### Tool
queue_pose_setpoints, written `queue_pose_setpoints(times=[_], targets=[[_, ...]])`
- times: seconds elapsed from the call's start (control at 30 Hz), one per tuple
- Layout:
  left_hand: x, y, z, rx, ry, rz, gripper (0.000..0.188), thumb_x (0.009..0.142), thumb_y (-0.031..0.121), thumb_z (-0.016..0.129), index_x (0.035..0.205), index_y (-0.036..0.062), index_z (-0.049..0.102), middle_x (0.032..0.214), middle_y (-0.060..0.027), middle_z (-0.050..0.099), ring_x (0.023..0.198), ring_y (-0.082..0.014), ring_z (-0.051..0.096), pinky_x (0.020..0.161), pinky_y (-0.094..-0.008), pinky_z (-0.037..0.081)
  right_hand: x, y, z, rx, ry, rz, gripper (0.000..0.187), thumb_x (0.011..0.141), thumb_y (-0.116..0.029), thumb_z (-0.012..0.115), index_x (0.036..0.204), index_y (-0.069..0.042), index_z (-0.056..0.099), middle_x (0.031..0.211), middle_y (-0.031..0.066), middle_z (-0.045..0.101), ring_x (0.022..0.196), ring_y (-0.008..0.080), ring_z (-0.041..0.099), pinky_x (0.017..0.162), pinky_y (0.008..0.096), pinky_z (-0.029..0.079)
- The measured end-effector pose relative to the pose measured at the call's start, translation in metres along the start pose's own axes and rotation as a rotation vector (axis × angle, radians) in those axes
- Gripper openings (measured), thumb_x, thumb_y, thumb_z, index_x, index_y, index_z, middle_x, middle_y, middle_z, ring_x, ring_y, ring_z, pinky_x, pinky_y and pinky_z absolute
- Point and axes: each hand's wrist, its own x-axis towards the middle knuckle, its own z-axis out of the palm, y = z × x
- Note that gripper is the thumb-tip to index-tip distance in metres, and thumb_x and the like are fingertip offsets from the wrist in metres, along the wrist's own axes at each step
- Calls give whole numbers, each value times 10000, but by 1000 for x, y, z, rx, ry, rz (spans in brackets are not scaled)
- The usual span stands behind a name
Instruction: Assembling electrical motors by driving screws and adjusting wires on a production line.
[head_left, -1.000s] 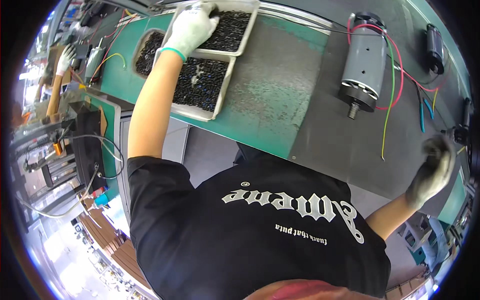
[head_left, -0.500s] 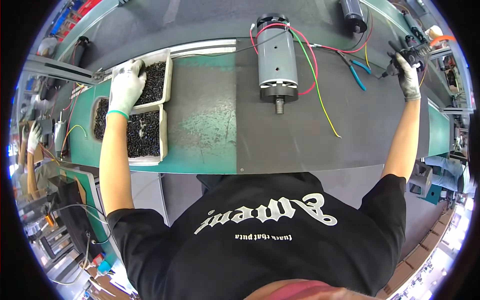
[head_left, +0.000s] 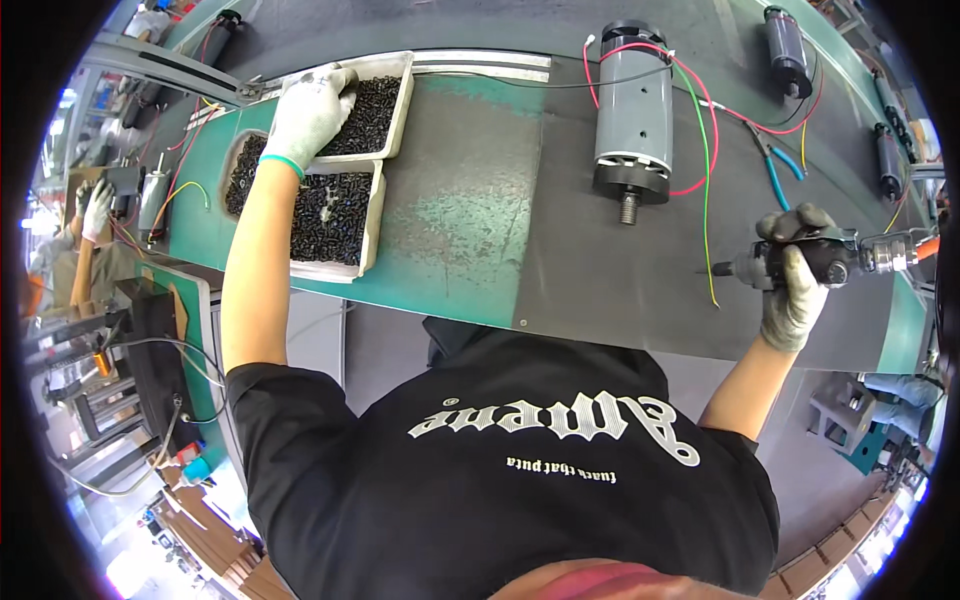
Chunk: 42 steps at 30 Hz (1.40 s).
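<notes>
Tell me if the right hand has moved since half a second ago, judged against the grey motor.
Yes. The right hand, gripping a power screwdriver, has come in from far out to the side to sit nearer the motor on the bench.

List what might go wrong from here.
1. The left hand digs in the screw tray by the belt's edge; screws may spill.
2. The right hand holds a driver beside the motor's loose wires; the bit may snag one.
3. Pliers lie near that hand and may get knocked.

Two screw trays (head_left: 345, 215), four motors (head_left: 633, 115), one driver (head_left: 815, 258), one cutter (head_left: 775, 165).
</notes>
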Motion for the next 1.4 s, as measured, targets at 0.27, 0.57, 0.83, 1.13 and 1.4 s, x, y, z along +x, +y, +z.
queue_pose_setpoints(times=[0.27, 0.57, 0.83, 1.13, 1.4], targets=[[3, -6, 3, 16, -64, -47, 292, 862, 286, 613, 1067, 82, 657, 1070, -167, 638, 1015, -377, 599, 886, -447, 479, 7, 12, 13, 65, 38, -8, 457, 792, -131, 725, 1204, -30, 556, 898, 74, 526, 872, 227, 511, 842, 381, 438], [-8, -26, 15, -26, 69, 56, 273, 849, 210, 612, 1084, 72, 628, 1025, -189, 659, 997, -350, 626, 861, -433, 497, 10, 14, 22, 82, 66, -22, 457, 792, -106, 716, 1208, -8, 556, 916, 92, 566, 882, 225, 537, 866, 416, 453], [-56, 59, -68, -891, 42, -234, 261, 829, 149, 604, 1050, 12, 628, 900, -72, 661, 803, -129, 610, 726, -255, 472, -6, 6, 28, 102, 18, 54, 514, 754, -142, 747, 1211, -84, 519, 965, 52, 486, 891, 210, 466, 776, 378, 432], [-109, 257, -41, -2792, -527, -316, 345, 895, 331, 684, 1048, 40, 582, 841, -29, 542, 563, -54, 384, 590, -199, 374, 26, -59, 90, 794, -187, -136, 235, 750, -76, 652, 955, -99, 539, 888, -7, 465, 808, 121, 416, 646, 266, 394], [-113, 278, -36, -3009, -501, -303, 275, 912, 302, 660, 1089, 97, 609, 828, 10, 517, 549, -56, 324, 562, -220, 324, 18, -48, 88, 767, -260, -8, 230, 772, -93, 625, 974, -82, 516, 924, 22, 448, 846, 145, 414, 663, 277, 418]])
